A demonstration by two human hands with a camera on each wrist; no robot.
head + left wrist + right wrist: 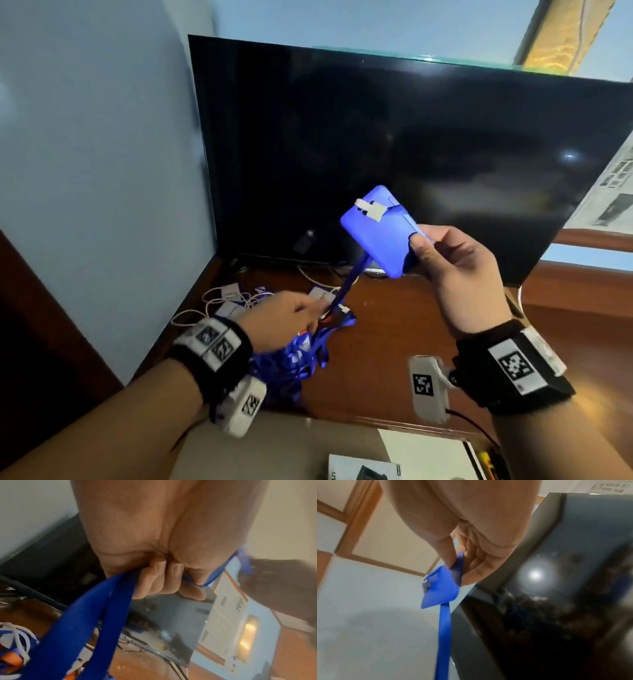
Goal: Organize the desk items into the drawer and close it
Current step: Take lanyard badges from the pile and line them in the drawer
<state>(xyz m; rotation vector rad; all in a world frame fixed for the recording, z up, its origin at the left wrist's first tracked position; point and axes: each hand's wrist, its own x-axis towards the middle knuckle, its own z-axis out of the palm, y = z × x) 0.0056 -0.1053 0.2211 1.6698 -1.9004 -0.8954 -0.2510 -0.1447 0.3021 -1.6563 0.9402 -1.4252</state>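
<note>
My right hand [442, 253] pinches a blue badge holder [380, 229] by one corner and holds it up in front of the dark screen; in the right wrist view thumb and fingers [471, 563] clamp the badge holder [441, 588]. Its blue lanyard strap [349, 284] runs down to my left hand [291, 317], whose fingers [157, 580] curl round the lanyard strap [82, 626] above the desk. A heap of more blue lanyards [294, 359] lies on the wooden desk [394, 335] under my left hand.
A large dark monitor [411, 154] stands at the back of the desk. White cables and tags [222, 301] lie at the back left by the wall. The open drawer [342, 455] at the bottom holds a white paper [421, 455] and a small box [363, 469].
</note>
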